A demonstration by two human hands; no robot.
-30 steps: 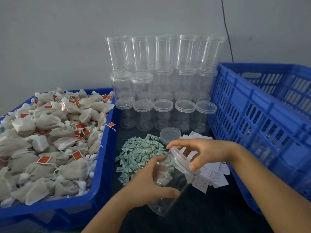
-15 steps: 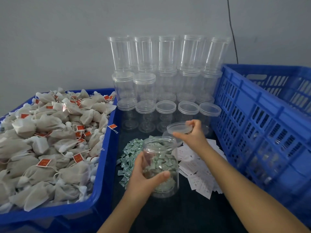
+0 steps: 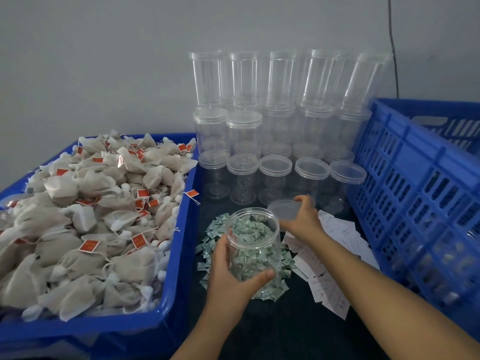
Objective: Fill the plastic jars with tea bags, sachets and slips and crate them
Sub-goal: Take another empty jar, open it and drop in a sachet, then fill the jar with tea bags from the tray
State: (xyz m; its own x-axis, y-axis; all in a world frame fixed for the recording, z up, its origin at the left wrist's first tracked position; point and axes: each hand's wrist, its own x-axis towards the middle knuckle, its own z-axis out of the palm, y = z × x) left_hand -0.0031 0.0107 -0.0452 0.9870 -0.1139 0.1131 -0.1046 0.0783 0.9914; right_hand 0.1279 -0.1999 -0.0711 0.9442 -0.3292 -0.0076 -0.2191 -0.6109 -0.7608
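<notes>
My left hand (image 3: 233,276) grips an open clear plastic jar (image 3: 253,245), upright over a heap of green sachets (image 3: 215,235) on the dark table. My right hand (image 3: 302,220) holds the jar's clear lid (image 3: 284,209) just behind and to the right of the jar mouth. White paper slips (image 3: 335,245) lie spread under my right forearm. A blue tub (image 3: 179,255) on the left is heaped with beige tea bags (image 3: 85,219) bearing red tags. The jar looks empty; the sachets show through its wall.
Stacked clear jars (image 3: 275,131), some lidded, stand against the grey wall behind the sachets. A tall blue slotted crate (image 3: 415,183) stands on the right, with jars dimly visible inside. A black cable (image 3: 392,45) hangs down the wall.
My right hand has unscrewed the lid and carried it off the jar to the back right. My left hand has stood the jar upright from a tilt.
</notes>
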